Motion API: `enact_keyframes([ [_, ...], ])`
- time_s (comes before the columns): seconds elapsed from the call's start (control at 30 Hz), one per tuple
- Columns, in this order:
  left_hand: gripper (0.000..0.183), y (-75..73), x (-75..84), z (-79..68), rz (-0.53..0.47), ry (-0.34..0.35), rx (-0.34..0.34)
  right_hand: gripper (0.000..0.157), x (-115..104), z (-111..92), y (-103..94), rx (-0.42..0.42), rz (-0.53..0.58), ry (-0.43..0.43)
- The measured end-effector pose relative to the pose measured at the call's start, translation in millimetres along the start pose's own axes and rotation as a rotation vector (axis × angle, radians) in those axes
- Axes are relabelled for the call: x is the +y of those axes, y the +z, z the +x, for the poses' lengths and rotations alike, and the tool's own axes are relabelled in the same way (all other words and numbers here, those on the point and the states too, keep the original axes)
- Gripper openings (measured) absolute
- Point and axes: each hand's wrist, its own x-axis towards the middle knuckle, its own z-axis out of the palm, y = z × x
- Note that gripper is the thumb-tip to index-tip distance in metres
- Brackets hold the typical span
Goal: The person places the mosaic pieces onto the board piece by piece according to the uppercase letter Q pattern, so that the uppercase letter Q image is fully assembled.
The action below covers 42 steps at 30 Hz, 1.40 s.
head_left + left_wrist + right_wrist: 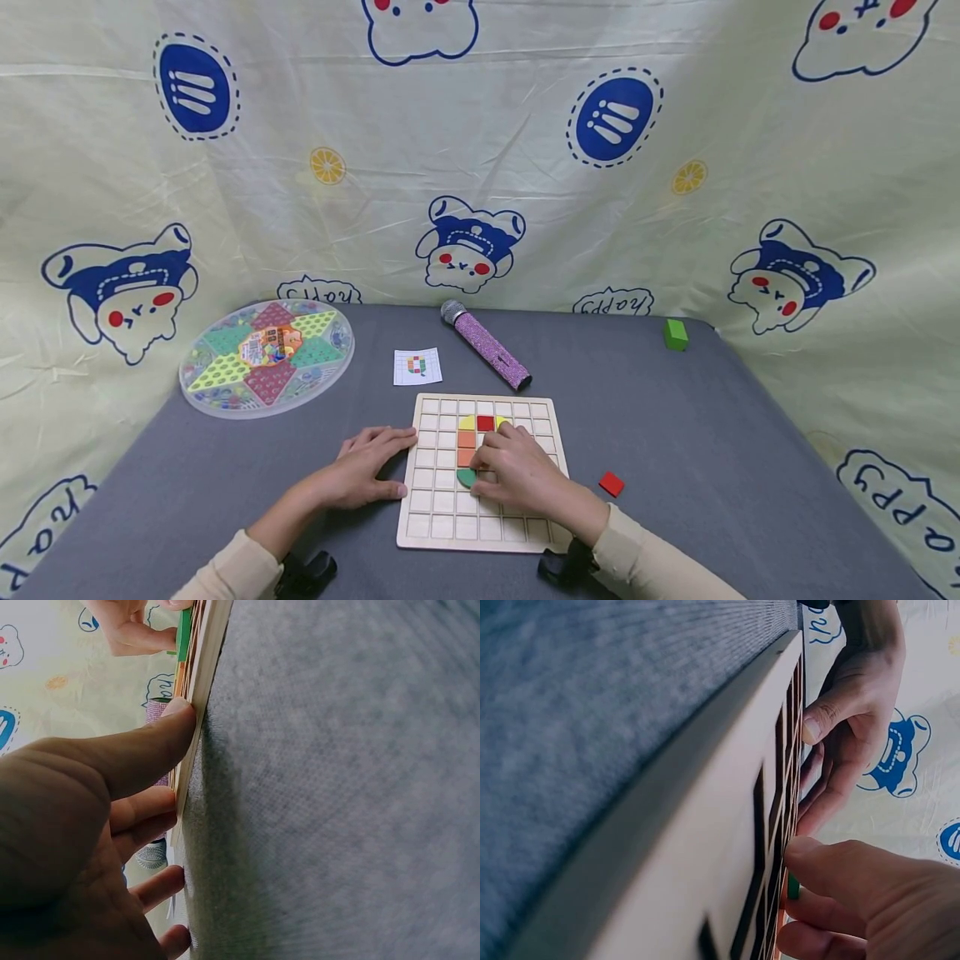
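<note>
A light wooden grid board (432, 525) lies on the table. My left hand (363, 468) rests at its left side, thumb and fingers touching the edge; in the left wrist view the thumb (154, 746) presses the rim. Over the board's middle, my right hand (521, 471) pinches a green rounded piece (466, 477) between thumb and index finger, at the grid's surface. Above that piece sit two orange squares (466, 447), a yellow rounded piece (467, 422) and a red square (485, 423). Another yellow piece (501, 422) is partly covered by the right hand.
Right of the board lies a loose red square (611, 483). Behind it are a small pattern card (417, 367) and a purple glittery microphone (491, 348). A round Chinese checkers set (270, 358) lies back left, a green block (676, 334) back right. A printed curtain (510, 142) surrounds the table.
</note>
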Motion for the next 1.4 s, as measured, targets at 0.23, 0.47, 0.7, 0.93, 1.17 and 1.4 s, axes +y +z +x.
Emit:
enact_keyframes([
  [0.23, 0.069, -0.4, 1.3, -0.2, -0.004, -0.006, -0.002, 0.021, 0, -1, 0.5, 0.012, -0.027, -0.014],
  [0.47, 0.068, -0.8, 1.5, -1.2, -0.004, 0.003, 0.004, 0.02, 0, -1, 1.9, 0.047, -0.042, -0.034],
  [0.7, 0.069, -0.5, 0.8, -1.4, 0.002, 0.009, 0.013, 0.022, 0, 0, 1.8, 0.046, -0.039, -0.031],
  [0.93, 0.069, -0.1, 1.2, -0.8, 0.002, -0.014, -0.002, 0.024, 1, -2, -2.6, 0.059, -0.02, -0.006],
  [1.17, 0.069, 0.2, 1.9, 0.8, 0.002, -0.025, -0.004, 0.024, 10, -10, -13.3, 0.086, -0.023, 0.054],
  [1.4, 0.069, -0.6, 1.4, 0.2, 0.01, -0.005, 0.008, 0.025, 26, -27, -21.7, 0.117, -0.041, 0.084],
])
